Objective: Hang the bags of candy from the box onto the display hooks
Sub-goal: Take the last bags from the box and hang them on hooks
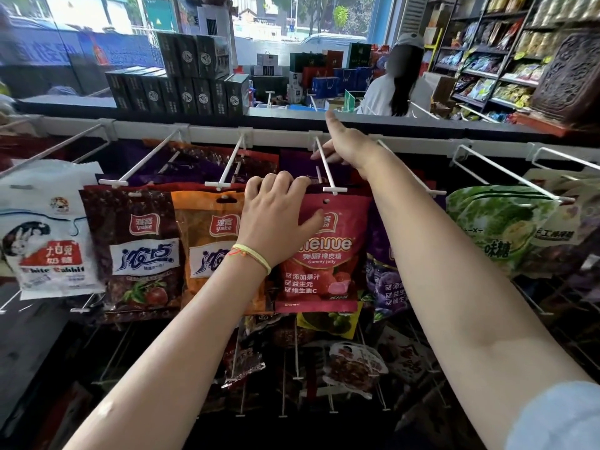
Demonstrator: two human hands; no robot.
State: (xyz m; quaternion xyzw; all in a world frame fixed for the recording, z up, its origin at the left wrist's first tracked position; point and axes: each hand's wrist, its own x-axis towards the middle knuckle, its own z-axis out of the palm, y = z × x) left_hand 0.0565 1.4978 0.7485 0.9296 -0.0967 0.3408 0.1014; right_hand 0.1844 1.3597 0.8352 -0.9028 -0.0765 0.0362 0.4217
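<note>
Gummy bag (319,254) hangs below the hook (326,167), between the orange bag (207,241) on its left and the grape bag (386,274) on its right. Stacked boxes (181,82) stand behind the rail (276,136).

pink gummy bag (319,254) | upright | just below white hook (328,172), seemingly unhung

Daylit shop window (292,21), stacked dark boxes (181,79), stocked shelves (487,69) at right

packed candy bags (143,251) crowding white hooks (328,167), narrow gaps between
</note>
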